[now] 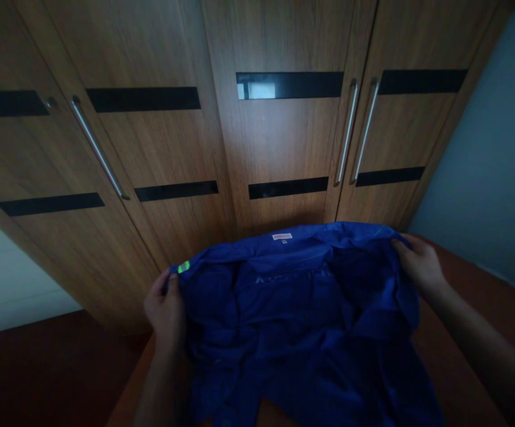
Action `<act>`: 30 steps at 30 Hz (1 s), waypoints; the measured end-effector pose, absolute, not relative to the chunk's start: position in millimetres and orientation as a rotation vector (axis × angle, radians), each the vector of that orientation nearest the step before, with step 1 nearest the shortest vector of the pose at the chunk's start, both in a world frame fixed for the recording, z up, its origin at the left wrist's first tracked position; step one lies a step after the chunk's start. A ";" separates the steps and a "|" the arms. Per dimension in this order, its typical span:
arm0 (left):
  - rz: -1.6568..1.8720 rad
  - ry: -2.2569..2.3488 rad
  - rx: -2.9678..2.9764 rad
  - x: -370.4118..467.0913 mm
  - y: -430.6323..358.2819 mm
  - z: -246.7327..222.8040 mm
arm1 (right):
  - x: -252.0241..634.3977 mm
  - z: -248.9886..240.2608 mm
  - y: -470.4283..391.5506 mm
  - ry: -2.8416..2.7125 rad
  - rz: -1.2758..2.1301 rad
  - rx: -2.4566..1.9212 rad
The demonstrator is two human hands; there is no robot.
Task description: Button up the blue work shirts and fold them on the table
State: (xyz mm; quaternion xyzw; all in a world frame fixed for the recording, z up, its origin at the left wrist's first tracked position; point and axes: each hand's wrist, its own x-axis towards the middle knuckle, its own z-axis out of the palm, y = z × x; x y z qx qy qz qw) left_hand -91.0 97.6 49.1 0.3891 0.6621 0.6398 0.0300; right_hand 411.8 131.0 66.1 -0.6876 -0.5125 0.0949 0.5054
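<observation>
A blue work jacket (293,308) hangs spread between my two hands, its inside facing me. At the middle of its upper edge is a small white label (282,236). My left hand (166,305) pinches the upper left corner, beside a yellow-green reflective strip (183,267). The upper right corner is gripped between the thumb and fingers of my right hand (420,264). Pale lettering shows faintly on the cloth below the label. The lower part of the jacket falls in dark folds and runs out of view at the bottom.
A brown wooden wardrobe (279,136) with dark strips and long metal handles (346,133) stands right in front. Under the jacket lies a reddish-brown surface (475,320). A bluish wall (484,178) is at the right, and a white wall (12,279) at the left.
</observation>
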 end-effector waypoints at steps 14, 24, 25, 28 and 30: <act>0.138 2.107 2.260 -14.6 65.4 11.9 | 317.3 14.9 65.0 -2.437 0.057 -1.717; 1.284 1.847 2.044 -5.2 67.2 54.1 | 316.4 87.1 71.6 -2.051 -0.168 -1.935; 1.394 1.797 1.984 -0.5 66.7 61.7 | 315.9 94.0 74.5 -1.983 -0.192 -1.930; 1.632 1.698 1.804 17.3 64.7 83.3 | 312.4 112.1 83.7 -1.795 -0.204 -1.846; 1.729 1.638 1.720 29.7 63.3 94.4 | 307.7 121.4 88.9 -1.694 -0.171 -1.734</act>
